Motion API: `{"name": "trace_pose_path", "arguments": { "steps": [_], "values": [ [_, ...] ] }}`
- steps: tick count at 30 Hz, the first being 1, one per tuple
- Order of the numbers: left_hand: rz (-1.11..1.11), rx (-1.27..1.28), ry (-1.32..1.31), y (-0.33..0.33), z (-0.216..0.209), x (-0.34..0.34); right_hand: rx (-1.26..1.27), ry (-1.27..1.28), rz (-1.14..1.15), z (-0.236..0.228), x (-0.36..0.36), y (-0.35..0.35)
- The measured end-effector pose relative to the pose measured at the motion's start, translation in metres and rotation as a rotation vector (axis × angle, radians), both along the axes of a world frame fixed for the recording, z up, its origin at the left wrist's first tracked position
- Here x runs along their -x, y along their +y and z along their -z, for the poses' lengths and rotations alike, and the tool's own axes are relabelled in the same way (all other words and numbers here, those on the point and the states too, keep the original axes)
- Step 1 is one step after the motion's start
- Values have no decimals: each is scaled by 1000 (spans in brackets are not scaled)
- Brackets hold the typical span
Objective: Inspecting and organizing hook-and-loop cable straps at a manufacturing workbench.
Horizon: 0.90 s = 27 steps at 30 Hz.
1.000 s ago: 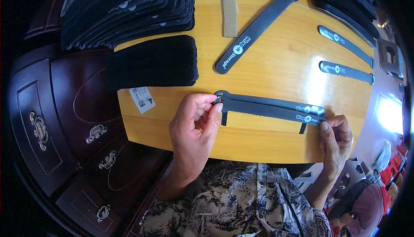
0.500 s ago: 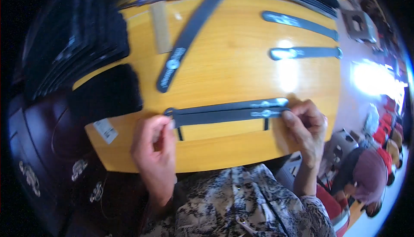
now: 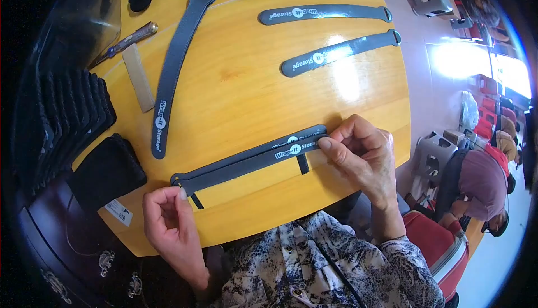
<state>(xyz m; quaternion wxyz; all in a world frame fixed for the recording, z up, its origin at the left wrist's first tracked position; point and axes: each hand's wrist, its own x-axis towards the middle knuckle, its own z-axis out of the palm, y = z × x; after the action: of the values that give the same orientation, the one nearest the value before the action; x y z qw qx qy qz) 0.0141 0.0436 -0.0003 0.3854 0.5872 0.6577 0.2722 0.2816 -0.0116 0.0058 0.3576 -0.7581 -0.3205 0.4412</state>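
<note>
A dark grey storage strap (image 3: 241, 168) with white lettering is stretched over the table. My left hand (image 3: 174, 218) pinches its left end near a ring, and my right hand (image 3: 361, 154) pinches its right end between thumb and fingers. Just behind it runs a second strap (image 3: 255, 150), almost parallel and partly covered by the front one. Two short black strips, a left strip (image 3: 197, 201) and a right strip (image 3: 304, 164), show on the table at its near side. Whether the two straps touch cannot be made out.
Further back lie a long slotted strap (image 3: 178, 67), two ringed straps, upper (image 3: 330, 14) and lower (image 3: 347, 53), a tan flat stick (image 3: 138, 78) and a pointed tool (image 3: 126, 42). Black stacks (image 3: 73, 112) and a black pad (image 3: 106, 170) stand left. People sit at the right, beyond the yellow table (image 3: 241, 95).
The view has turned and shifted, so the table and everything on it appear moved and tilted. Both hands keep their pinch on the strap's ends.
</note>
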Motion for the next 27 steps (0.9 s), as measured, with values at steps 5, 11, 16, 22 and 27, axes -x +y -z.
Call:
{"name": "trace_pose_path", "arguments": {
  "steps": [5, 11, 16, 22, 27],
  "values": [
    [13, 10, 41, 2, -3, 0, 13, -37, -32, -4, 3, 5],
    [26, -1, 46, 2, -3, 0, 22, -46, -37, -4, 3, 5],
    [1, 5, 4, 1, -1, 0, 24, -77, -35, -8, 5, 8],
    [-34, 14, -1, 2, -5, -3, 29, -54, -1, -9, 7, 12],
    [-7, 37, 114, 3, -12, -5, 37, -41, -10, -11, 9, 16]
  ]
}}
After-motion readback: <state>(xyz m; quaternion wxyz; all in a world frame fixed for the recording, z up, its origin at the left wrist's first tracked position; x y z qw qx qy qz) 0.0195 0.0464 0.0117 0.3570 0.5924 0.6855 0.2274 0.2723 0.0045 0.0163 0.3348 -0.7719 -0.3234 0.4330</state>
